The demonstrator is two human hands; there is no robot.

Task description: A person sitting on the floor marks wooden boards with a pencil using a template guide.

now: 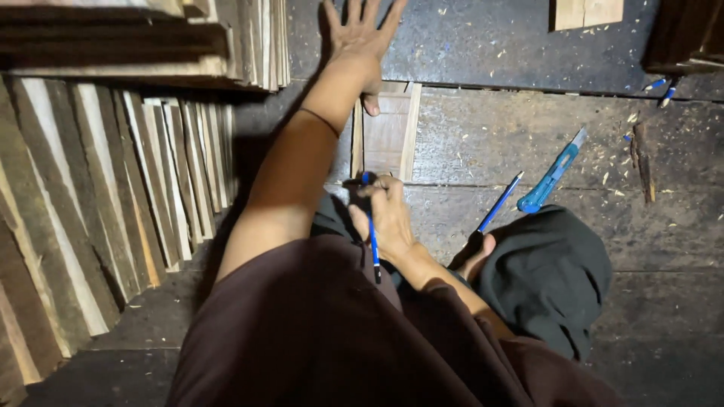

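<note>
Head view: left hand [360, 34] reaches fwd, fingers spread flat on dark floorboards [528, 136], thumb touching top of a small wood panel [386, 132]. Right hand [386, 218] pinches a blue pencil [371, 226] at the panel's near edge. Second blue pencil [499, 203] & blue utility knife [552, 172] lie to the right, apart. Stacked wood slats [113, 188] at left.

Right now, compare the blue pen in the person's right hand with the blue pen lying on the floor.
The held blue pen is gripped by the right hand, its tip at the small wooden board; the loose blue pen lies untouched on the plank floor. The held pen runs nearly straight up the picture; the loose pen lies diagonally, near the blue utility knife. Both are slim and blue.
</note>
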